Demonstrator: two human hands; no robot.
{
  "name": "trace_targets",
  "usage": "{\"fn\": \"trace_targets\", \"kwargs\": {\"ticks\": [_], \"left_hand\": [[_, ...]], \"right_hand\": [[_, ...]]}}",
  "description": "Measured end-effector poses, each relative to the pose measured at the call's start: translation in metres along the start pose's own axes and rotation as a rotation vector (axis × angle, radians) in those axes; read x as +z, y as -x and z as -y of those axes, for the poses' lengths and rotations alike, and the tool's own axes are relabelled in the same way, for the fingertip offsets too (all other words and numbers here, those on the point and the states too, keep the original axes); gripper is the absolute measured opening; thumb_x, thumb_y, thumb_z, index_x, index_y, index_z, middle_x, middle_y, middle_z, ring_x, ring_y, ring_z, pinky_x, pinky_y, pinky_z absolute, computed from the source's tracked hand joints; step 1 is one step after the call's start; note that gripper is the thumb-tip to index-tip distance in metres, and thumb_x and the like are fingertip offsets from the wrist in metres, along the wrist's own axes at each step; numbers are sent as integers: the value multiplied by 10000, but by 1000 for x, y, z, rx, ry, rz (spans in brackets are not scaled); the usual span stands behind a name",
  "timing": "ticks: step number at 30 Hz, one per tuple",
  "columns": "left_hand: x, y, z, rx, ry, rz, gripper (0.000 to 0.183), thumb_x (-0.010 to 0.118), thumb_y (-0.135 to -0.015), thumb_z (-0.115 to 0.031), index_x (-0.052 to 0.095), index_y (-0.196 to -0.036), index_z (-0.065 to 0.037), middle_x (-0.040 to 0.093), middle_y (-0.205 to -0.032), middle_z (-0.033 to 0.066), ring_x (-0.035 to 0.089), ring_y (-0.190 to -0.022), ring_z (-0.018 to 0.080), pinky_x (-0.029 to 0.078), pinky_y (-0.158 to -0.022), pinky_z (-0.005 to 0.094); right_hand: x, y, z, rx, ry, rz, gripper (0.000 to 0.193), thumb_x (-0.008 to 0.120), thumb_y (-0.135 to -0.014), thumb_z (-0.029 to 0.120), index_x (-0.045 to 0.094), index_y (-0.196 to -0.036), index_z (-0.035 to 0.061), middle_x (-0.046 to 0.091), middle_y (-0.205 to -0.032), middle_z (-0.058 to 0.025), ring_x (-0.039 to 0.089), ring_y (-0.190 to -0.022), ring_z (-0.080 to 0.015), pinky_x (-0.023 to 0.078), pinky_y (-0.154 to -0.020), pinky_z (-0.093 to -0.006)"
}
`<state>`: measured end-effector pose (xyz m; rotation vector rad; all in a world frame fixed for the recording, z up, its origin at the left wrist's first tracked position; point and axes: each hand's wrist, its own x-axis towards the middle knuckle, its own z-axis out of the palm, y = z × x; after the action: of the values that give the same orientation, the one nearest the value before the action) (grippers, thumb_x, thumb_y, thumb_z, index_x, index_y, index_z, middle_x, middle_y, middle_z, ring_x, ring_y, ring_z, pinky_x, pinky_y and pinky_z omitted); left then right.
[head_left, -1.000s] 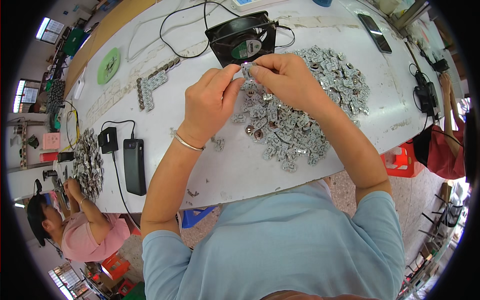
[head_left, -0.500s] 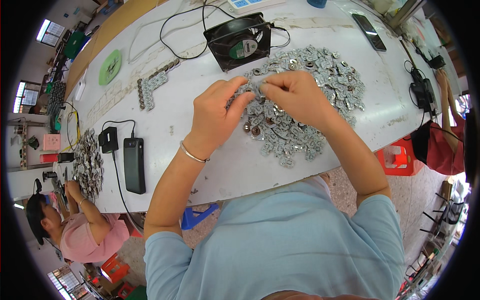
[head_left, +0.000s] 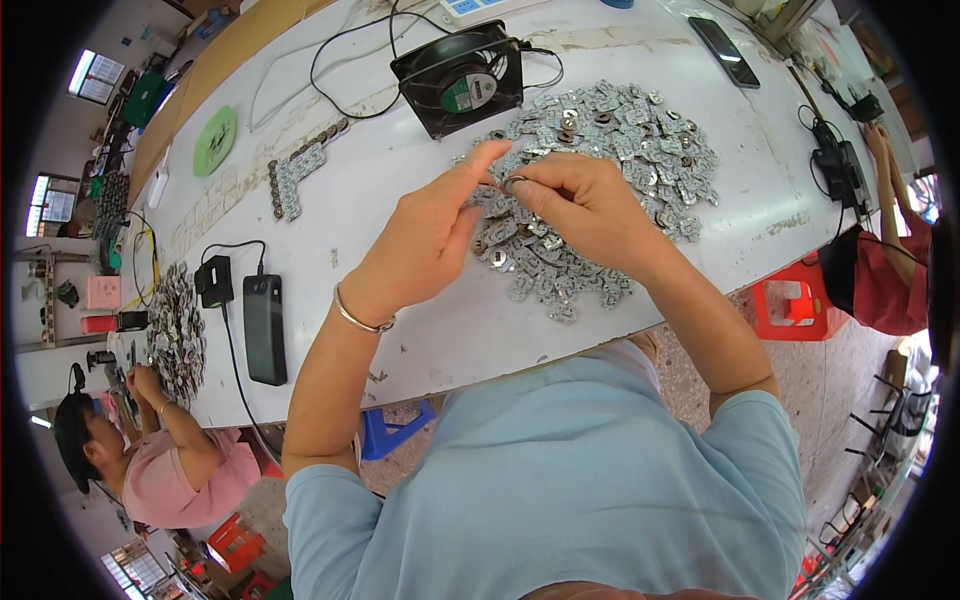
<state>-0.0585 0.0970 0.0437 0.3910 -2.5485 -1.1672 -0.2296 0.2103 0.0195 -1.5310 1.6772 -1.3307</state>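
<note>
At the left side of a heap of small silvery pieces (head_left: 645, 150), as the head view shows it, both hands meet above the white table (head_left: 330, 310). The right hand (head_left: 595, 212) has its thumb and index finger pinched together on a small round dark piece (head_left: 515, 184), which sits at their tips, on the side toward the other hand. Being round and seen at a slant, the piece shows no clear long axis.

Just to its left is the left hand (head_left: 425, 235), index finger stretched out toward the heap and thumb well apart from it. Nothing shows in that gap, though the undersides of these fingers are hidden. The piece is nearest the left fingertips; whether it touches them I cannot tell.

Beyond the hands stands a black fan (head_left: 460, 82), tilted, at the far left of the heap. Well to the left of the left hand, more pieces lie in a bent arrangement of rows (head_left: 292, 180), with a green dish (head_left: 215, 140) past it. A black power bank (head_left: 264, 330) lies nearer the person, on the left, and a phone (head_left: 722, 50) lies beyond the heap on the right.
</note>
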Motion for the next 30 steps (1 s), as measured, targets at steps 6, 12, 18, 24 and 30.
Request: {"fn": "trace_targets", "kwargs": {"ticks": [6,12,18,24,30], "left_hand": [[-8,5,2,101,-31,12,746,530,-747,123,343,-1440,-80,579,-1206,112,360,-539,98,405,-564,225],[-12,2,7,123,36,86,771,517,-739,123,327,-1456,-88,570,-1226,115,361,-527,86,388,-544,225],[-16,0,9,105,62,145,764,519,-732,106,356,-1446,-110,594,-1184,107,352,-512,87,382,-540,225],[-16,-4,15,108,62,180,746,521,-732,111,390,-1429,-120,604,-1159,97,395,-509,66,396,-540,232],[-11,-9,21,88,72,110,681,522,-749,117,439,-1391,-94,604,-1112,73,415,-514,55,396,-542,216]], "right_hand": [[6,-4,0,83,-116,-21,178,594,-890,149,657,-869,-17,571,-673,-102,507,-604,-167,413,-575,-324],[7,-3,-6,-16,-108,125,187,606,-891,149,649,-836,-25,561,-656,-73,491,-602,-151,413,-575,-308],[7,-3,-3,75,-198,75,225,598,-887,138,592,-753,-43,505,-593,-70,434,-559,-133,384,-542,-310],[4,-8,-10,119,-83,271,266,581,-903,160,590,-722,-34,468,-564,-37,400,-547,-106,371,-526,-300],[12,-10,-15,162,-265,215,259,600,-897,187,609,-744,-22,466,-547,-22,392,-527,-98,367,-515,-301]]}}
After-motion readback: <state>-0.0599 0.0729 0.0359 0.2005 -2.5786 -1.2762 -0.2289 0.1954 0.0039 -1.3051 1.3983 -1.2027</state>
